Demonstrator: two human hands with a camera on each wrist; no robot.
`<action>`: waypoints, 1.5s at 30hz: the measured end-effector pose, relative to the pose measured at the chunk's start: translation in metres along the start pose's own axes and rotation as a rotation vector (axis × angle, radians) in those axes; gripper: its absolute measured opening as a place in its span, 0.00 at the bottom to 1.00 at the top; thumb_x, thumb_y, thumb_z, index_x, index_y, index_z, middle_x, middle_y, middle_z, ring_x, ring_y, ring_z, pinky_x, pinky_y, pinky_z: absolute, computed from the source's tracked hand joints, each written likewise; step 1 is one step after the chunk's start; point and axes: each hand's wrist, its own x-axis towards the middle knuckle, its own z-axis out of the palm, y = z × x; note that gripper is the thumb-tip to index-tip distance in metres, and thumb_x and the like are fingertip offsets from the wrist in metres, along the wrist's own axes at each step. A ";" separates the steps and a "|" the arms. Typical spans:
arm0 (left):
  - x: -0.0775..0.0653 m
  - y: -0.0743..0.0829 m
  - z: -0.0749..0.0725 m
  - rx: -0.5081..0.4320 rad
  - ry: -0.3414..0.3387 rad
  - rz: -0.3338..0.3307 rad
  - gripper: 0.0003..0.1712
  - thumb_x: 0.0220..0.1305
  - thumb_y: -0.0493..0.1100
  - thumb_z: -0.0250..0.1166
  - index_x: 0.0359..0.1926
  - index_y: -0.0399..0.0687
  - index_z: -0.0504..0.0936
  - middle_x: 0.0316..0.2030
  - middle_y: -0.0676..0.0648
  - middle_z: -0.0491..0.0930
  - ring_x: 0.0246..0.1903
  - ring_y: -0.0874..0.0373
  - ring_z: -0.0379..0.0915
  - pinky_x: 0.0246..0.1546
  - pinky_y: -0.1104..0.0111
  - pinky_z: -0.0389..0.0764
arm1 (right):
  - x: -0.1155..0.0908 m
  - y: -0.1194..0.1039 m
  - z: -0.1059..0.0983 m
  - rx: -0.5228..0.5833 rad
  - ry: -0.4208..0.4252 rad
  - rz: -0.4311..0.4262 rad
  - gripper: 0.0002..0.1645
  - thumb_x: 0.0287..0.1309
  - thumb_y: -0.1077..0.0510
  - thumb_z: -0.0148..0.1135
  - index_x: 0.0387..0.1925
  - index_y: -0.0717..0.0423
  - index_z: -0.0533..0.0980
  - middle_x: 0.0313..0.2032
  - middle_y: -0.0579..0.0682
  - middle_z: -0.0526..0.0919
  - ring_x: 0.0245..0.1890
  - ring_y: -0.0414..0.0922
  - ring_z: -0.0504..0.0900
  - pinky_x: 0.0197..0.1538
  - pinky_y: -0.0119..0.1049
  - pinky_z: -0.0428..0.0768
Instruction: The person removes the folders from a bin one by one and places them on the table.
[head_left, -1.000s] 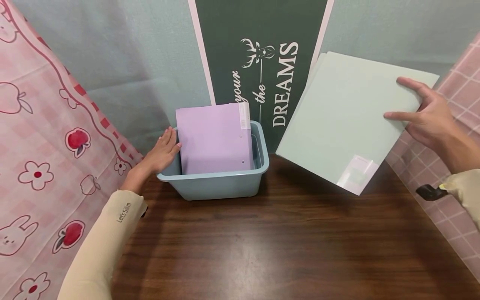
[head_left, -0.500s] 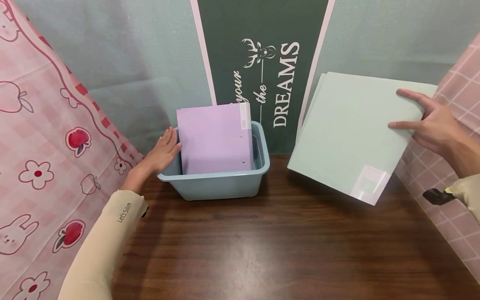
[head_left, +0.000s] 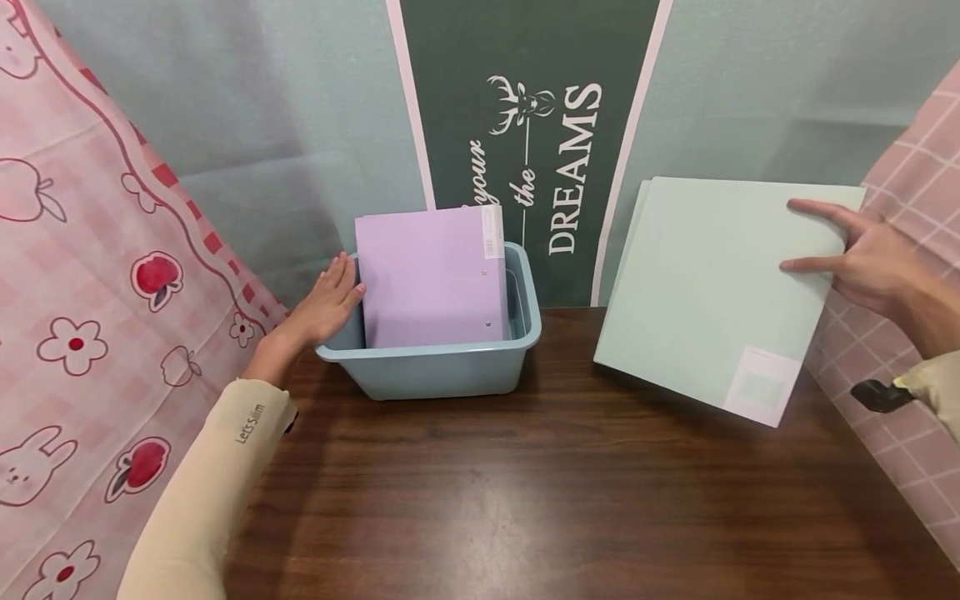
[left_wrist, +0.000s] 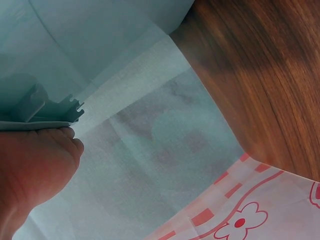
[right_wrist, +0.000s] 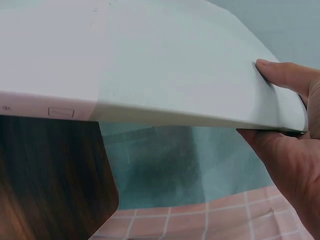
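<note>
At the right of the head view my right hand [head_left: 881, 258] grips a pale green file folder [head_left: 712, 292] by its right edge. The folder is held tilted, with its lower left corner close over the table and a clear label pocket at its lower right. In the right wrist view the folder's spine [right_wrist: 165, 116] faces the camera, and digits show on both sides of it. My left hand [head_left: 324, 298] rests with straight fingers on the left rim of a blue-grey plastic bin [head_left: 442, 373]. Inside the bin a purple file folder [head_left: 427, 279] stands upright, its lower part hidden.
The bin stands on a dark brown wooden table [head_left: 495, 500], near the back. Behind it hangs a grey-green cloth [head_left: 285, 117] with a dark lettered panel [head_left: 570, 50]. Pink printed cloth [head_left: 82, 275] closes the left side, and pink checked cloth [head_left: 892, 442] the right.
My right hand has lowered the pale green folder and shifted it slightly right, turning it a little more upright. The left hand, bin and purple folder have stayed in place.
</note>
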 end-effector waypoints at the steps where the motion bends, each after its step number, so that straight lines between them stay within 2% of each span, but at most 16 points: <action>1: 0.000 -0.001 0.000 -0.001 0.001 0.001 0.43 0.87 0.59 0.32 0.82 0.34 0.27 0.83 0.34 0.22 0.83 0.39 0.16 0.81 0.44 0.28 | 0.000 0.001 0.000 -0.064 0.009 0.005 0.56 0.59 0.74 0.73 0.82 0.36 0.62 0.58 0.33 0.73 0.42 0.22 0.79 0.34 0.25 0.85; 4: 0.000 -0.002 0.000 -0.014 0.001 0.006 0.44 0.87 0.59 0.32 0.82 0.34 0.27 0.83 0.34 0.22 0.83 0.39 0.16 0.81 0.45 0.26 | 0.000 0.005 -0.001 -0.140 0.010 0.030 0.57 0.60 0.71 0.75 0.82 0.34 0.62 0.53 0.29 0.74 0.40 0.21 0.79 0.32 0.27 0.85; 9: -0.001 -0.001 0.000 -0.024 0.001 0.008 0.43 0.88 0.58 0.32 0.82 0.33 0.27 0.83 0.33 0.22 0.83 0.38 0.16 0.81 0.44 0.27 | 0.003 0.010 -0.003 -0.168 -0.014 0.069 0.56 0.60 0.70 0.76 0.81 0.33 0.63 0.46 0.22 0.75 0.36 0.25 0.81 0.30 0.32 0.86; 18: -0.001 0.006 -0.003 -0.036 -0.014 -0.010 0.42 0.88 0.56 0.33 0.82 0.32 0.28 0.83 0.33 0.22 0.83 0.39 0.15 0.81 0.45 0.27 | 0.004 0.024 -0.010 -0.276 -0.038 0.099 0.55 0.58 0.63 0.80 0.80 0.32 0.64 0.43 0.20 0.74 0.29 0.35 0.85 0.28 0.38 0.87; 23: -0.001 0.009 -0.005 -0.030 -0.019 -0.022 0.42 0.88 0.56 0.33 0.82 0.33 0.27 0.83 0.34 0.22 0.83 0.39 0.16 0.81 0.44 0.28 | 0.010 0.029 -0.015 -0.402 -0.070 0.114 0.57 0.57 0.55 0.82 0.82 0.29 0.61 0.50 0.32 0.71 0.29 0.40 0.86 0.29 0.42 0.87; 26: -0.001 0.008 -0.006 -0.036 -0.026 -0.027 0.42 0.88 0.57 0.32 0.82 0.32 0.27 0.83 0.33 0.21 0.83 0.39 0.16 0.81 0.44 0.29 | 0.014 0.030 -0.018 -0.416 -0.108 0.126 0.58 0.56 0.55 0.82 0.82 0.29 0.61 0.51 0.36 0.71 0.30 0.43 0.87 0.31 0.44 0.88; 29: 0.000 0.007 -0.006 -0.047 -0.032 -0.029 0.43 0.88 0.58 0.31 0.81 0.32 0.26 0.83 0.33 0.20 0.82 0.38 0.15 0.81 0.45 0.27 | 0.017 0.033 -0.021 -0.445 -0.154 0.126 0.60 0.56 0.55 0.82 0.83 0.33 0.58 0.61 0.49 0.72 0.30 0.48 0.86 0.30 0.45 0.88; 31: 0.000 0.007 -0.005 -0.052 -0.034 -0.031 0.43 0.88 0.58 0.31 0.81 0.32 0.26 0.82 0.33 0.20 0.82 0.38 0.15 0.81 0.45 0.27 | 0.020 0.037 -0.024 -0.502 -0.185 0.118 0.62 0.56 0.52 0.83 0.84 0.37 0.57 0.71 0.64 0.66 0.35 0.53 0.84 0.30 0.42 0.87; 33: 0.000 0.007 -0.005 -0.056 -0.034 -0.031 0.44 0.88 0.59 0.31 0.81 0.32 0.26 0.82 0.33 0.20 0.82 0.37 0.15 0.81 0.45 0.27 | 0.020 0.041 -0.027 -0.570 -0.216 0.108 0.63 0.56 0.49 0.83 0.85 0.41 0.55 0.77 0.74 0.55 0.47 0.61 0.79 0.32 0.33 0.82; 35: -0.001 0.009 -0.005 -0.054 -0.029 -0.033 0.43 0.88 0.58 0.32 0.82 0.33 0.26 0.83 0.33 0.21 0.83 0.38 0.16 0.81 0.44 0.28 | 0.020 0.046 -0.029 -0.585 -0.249 0.098 0.63 0.56 0.47 0.82 0.85 0.44 0.54 0.80 0.74 0.49 0.62 0.68 0.69 0.51 0.38 0.81; 37: -0.001 0.010 -0.005 -0.052 -0.024 -0.034 0.43 0.88 0.58 0.33 0.82 0.33 0.27 0.83 0.33 0.22 0.83 0.38 0.17 0.81 0.43 0.29 | 0.019 0.050 -0.031 -0.568 -0.281 0.096 0.63 0.57 0.47 0.82 0.85 0.45 0.54 0.81 0.73 0.46 0.73 0.72 0.54 0.68 0.50 0.70; 39: -0.001 0.011 -0.005 -0.049 -0.021 -0.036 0.43 0.88 0.58 0.33 0.82 0.34 0.27 0.83 0.34 0.22 0.83 0.38 0.17 0.81 0.43 0.29 | 0.018 0.055 -0.032 -0.549 -0.302 0.096 0.62 0.58 0.48 0.81 0.85 0.44 0.54 0.82 0.70 0.45 0.76 0.69 0.47 0.77 0.52 0.55; 40: -0.001 0.012 -0.005 -0.049 -0.020 -0.038 0.43 0.88 0.57 0.33 0.82 0.34 0.27 0.83 0.34 0.22 0.83 0.38 0.17 0.81 0.43 0.29 | 0.018 0.056 -0.032 -0.540 -0.312 0.090 0.61 0.59 0.49 0.81 0.85 0.45 0.55 0.82 0.70 0.46 0.77 0.68 0.45 0.78 0.48 0.48; 41: -0.001 0.012 -0.005 -0.052 -0.021 -0.039 0.43 0.88 0.57 0.33 0.82 0.34 0.27 0.83 0.34 0.22 0.83 0.39 0.17 0.81 0.43 0.29 | 0.018 0.058 -0.033 -0.547 -0.317 0.081 0.60 0.59 0.49 0.80 0.84 0.45 0.55 0.82 0.70 0.47 0.77 0.67 0.47 0.76 0.36 0.49; 43: -0.001 0.012 -0.006 -0.055 -0.025 -0.045 0.43 0.88 0.57 0.32 0.82 0.34 0.26 0.83 0.34 0.22 0.83 0.39 0.16 0.81 0.44 0.28 | 0.019 0.060 -0.033 -0.560 -0.327 0.064 0.58 0.59 0.50 0.80 0.83 0.47 0.57 0.81 0.72 0.50 0.74 0.66 0.50 0.63 0.20 0.52; 45: -0.001 0.012 -0.006 -0.058 -0.030 -0.051 0.43 0.88 0.57 0.32 0.82 0.34 0.26 0.83 0.34 0.21 0.83 0.40 0.16 0.81 0.44 0.28 | 0.021 0.062 -0.035 -0.576 -0.342 0.044 0.56 0.60 0.51 0.80 0.82 0.50 0.59 0.79 0.74 0.53 0.70 0.64 0.54 0.50 0.17 0.53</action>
